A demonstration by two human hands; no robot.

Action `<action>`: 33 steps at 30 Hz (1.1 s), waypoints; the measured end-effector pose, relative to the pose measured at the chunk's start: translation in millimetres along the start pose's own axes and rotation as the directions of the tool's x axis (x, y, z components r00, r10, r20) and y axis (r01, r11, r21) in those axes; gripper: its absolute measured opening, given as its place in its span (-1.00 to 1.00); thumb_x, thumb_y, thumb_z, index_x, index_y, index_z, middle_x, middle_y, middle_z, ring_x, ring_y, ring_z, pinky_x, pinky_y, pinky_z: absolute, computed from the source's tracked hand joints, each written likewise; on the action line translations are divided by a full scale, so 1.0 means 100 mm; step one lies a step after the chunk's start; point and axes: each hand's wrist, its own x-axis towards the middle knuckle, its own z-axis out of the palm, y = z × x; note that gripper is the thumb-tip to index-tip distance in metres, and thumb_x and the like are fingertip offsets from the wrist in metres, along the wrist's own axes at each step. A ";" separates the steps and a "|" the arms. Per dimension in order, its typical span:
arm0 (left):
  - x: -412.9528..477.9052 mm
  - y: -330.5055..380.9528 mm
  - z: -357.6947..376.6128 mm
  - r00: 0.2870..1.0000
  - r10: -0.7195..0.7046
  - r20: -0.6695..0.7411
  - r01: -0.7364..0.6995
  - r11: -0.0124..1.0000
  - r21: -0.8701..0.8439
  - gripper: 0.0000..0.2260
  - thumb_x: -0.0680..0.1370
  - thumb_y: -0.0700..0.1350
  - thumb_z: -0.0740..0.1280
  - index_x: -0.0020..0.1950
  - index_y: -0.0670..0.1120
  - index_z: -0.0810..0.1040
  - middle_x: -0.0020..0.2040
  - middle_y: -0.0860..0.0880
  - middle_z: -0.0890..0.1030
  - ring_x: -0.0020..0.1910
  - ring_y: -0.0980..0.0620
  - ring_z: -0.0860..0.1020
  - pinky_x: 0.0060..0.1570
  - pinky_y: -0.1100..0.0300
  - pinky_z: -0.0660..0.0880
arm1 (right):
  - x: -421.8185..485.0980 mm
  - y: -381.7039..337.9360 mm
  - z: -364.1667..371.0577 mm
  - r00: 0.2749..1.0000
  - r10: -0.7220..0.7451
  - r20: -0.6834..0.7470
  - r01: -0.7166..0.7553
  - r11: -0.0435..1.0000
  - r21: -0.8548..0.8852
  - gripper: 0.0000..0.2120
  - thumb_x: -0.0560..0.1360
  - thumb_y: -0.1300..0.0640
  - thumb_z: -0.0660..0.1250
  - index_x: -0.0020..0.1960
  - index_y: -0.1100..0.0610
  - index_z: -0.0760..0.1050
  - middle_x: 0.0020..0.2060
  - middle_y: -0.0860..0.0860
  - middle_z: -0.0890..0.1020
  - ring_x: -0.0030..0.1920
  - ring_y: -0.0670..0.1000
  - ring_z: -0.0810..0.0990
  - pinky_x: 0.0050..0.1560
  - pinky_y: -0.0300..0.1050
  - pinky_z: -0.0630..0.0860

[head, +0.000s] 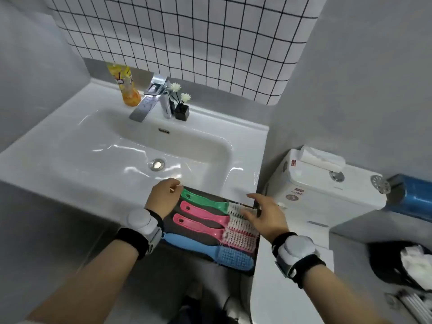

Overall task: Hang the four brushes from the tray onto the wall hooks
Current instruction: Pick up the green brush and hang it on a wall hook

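A dark tray [201, 254] sticks out over the sink's front right edge. On it lie a green brush [203, 201], two pink brushes [201, 212] [198, 226] and a blue brush [198, 245], handles to the left, bristles to the right. My left hand [162, 199] grips the tray's left end, next to the handles. My right hand [264, 213] rests on the tray's right end, fingers over the white bristles of the green brush. No wall hooks are in view.
A white sink [117, 146] with a chrome tap [152, 99], an orange bottle [126, 87] and a small black flower pot [181, 108] at its back. A toilet tank [327, 190] stands at right, a black bin [402, 265] beyond it.
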 end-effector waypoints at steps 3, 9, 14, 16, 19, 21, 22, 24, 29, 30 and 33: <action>0.06 -0.06 0.05 0.997 -0.064 0.054 0.062 0.998 0.032 -0.77 0.51 -0.07 0.25 0.05 -0.17 0.57 0.05 -0.17 0.64 0.05 -0.13 0.56 0.08 0.14 0.40 | 0.03 0.02 0.06 0.999 0.039 0.019 -0.038 0.999 -0.022 -0.50 0.41 -0.20 0.27 0.31 -0.10 0.35 0.30 -0.03 0.48 0.29 -0.01 0.43 0.24 -0.08 0.39; 0.17 -0.04 0.10 0.989 -0.061 0.132 0.052 0.996 0.067 -0.76 0.51 -0.10 0.23 -0.17 -0.25 0.58 -0.11 -0.22 0.62 -0.11 -0.15 0.54 -0.07 0.17 0.35 | 0.02 0.03 0.14 0.995 0.097 0.027 -0.097 0.995 -0.025 -0.52 0.41 -0.18 0.28 0.30 -0.10 0.37 0.25 -0.02 0.51 0.24 0.00 0.48 0.20 -0.10 0.41; 0.25 0.06 0.03 0.990 -0.057 0.132 0.074 0.990 -0.122 -0.77 0.51 -0.15 0.26 -0.30 -0.20 0.55 -0.19 -0.29 0.67 -0.20 -0.16 0.66 0.00 0.00 0.57 | 0.01 -0.01 0.12 0.992 0.123 0.015 -0.122 0.992 -0.038 -0.50 0.39 -0.13 0.31 0.31 -0.10 0.35 0.24 -0.01 0.51 0.22 0.00 0.48 0.16 -0.12 0.41; 0.30 0.16 -0.05 0.993 -0.019 0.120 0.039 0.986 -0.162 -0.80 0.51 -0.16 0.26 -0.27 -0.20 0.57 -0.19 -0.29 0.67 -0.23 -0.15 0.66 0.01 -0.05 0.58 | 0.02 -0.05 0.07 0.992 0.122 0.000 -0.122 0.992 -0.031 -0.48 0.39 -0.12 0.33 0.32 -0.09 0.34 0.23 -0.01 0.51 0.21 0.01 0.48 0.15 -0.13 0.41; 0.37 0.38 -0.16 0.992 0.044 0.114 -0.016 0.972 -0.233 -0.83 0.50 -0.19 0.25 -0.21 -0.21 0.59 -0.19 -0.28 0.66 -0.17 -0.18 0.65 0.04 -0.10 0.57 | 0.02 -0.12 -0.05 0.993 0.111 -0.047 -0.111 0.994 -0.008 -0.47 0.38 -0.09 0.36 0.32 -0.09 0.34 0.23 -0.02 0.51 0.21 0.00 0.48 0.15 -0.16 0.40; 0.41 0.60 -0.23 0.992 0.084 0.098 -0.052 0.955 -0.293 -0.86 0.49 -0.21 0.27 -0.22 -0.15 0.59 -0.20 -0.22 0.65 -0.15 -0.18 0.65 0.04 -0.06 0.58 | 0.03 -0.16 -0.17 0.993 0.077 -0.094 -0.077 0.997 -0.001 -0.48 0.39 -0.06 0.36 0.32 -0.06 0.36 0.22 -0.03 0.53 0.21 0.00 0.48 0.13 -0.19 0.38; 0.43 0.73 -0.27 0.990 0.115 0.083 -0.083 0.945 -0.315 -0.86 0.49 -0.22 0.28 -0.23 -0.12 0.59 -0.21 -0.19 0.64 -0.15 -0.18 0.66 0.02 -0.04 0.59 | 0.03 -0.18 -0.24 0.991 0.061 -0.119 -0.061 0.998 0.003 -0.50 0.39 -0.04 0.36 0.31 -0.05 0.37 0.21 -0.04 0.55 0.20 0.00 0.49 0.10 -0.20 0.37; 0.47 1.01 -0.34 0.980 0.190 0.061 -0.159 0.926 -0.342 -0.87 0.48 -0.23 0.29 -0.22 -0.13 0.61 -0.20 -0.19 0.65 -0.15 -0.20 0.65 0.01 0.00 0.59 | 0.04 -0.21 -0.40 0.987 0.042 -0.153 -0.042 0.999 0.005 -0.53 0.40 -0.03 0.35 0.28 -0.06 0.38 0.18 -0.06 0.58 0.16 0.01 0.53 0.05 -0.19 0.40; 0.53 2.03 -0.50 0.924 0.383 -0.007 -0.341 0.814 -0.470 -0.93 0.48 -0.22 0.31 -0.15 -0.16 0.60 -0.24 -0.09 0.61 -0.22 -0.10 0.61 -0.13 0.26 0.59 | 0.10 -0.22 -1.06 0.939 -0.038 -0.341 0.046 0.999 0.014 -0.59 0.44 -0.01 0.31 0.27 0.00 0.39 0.11 -0.04 0.59 0.09 0.04 0.56 0.03 -0.10 0.46; 0.51 2.27 -0.54 0.900 0.435 -0.031 -0.394 0.780 -0.487 -0.91 0.49 -0.21 0.32 -0.09 -0.19 0.60 -0.22 -0.08 0.61 -0.23 -0.04 0.60 -0.11 0.27 0.58 | 0.13 -0.22 -1.24 0.917 -0.046 -0.396 0.065 0.997 0.034 -0.60 0.44 0.00 0.31 0.26 0.00 0.38 0.09 -0.06 0.60 0.07 0.02 0.56 0.01 -0.12 0.46; 0.40 3.00 -0.66 0.815 0.572 -0.090 -0.528 0.670 -0.522 -0.81 0.50 -0.17 0.30 0.09 -0.16 0.57 -0.15 -0.01 0.62 -0.19 0.11 0.61 -0.10 0.36 0.56 | 0.22 -0.24 -1.77 0.832 -0.059 -0.552 0.120 0.990 0.074 -0.61 0.44 0.00 0.31 0.24 -0.04 0.37 -0.01 -0.17 0.56 -0.05 -0.10 0.53 -0.13 -0.26 0.35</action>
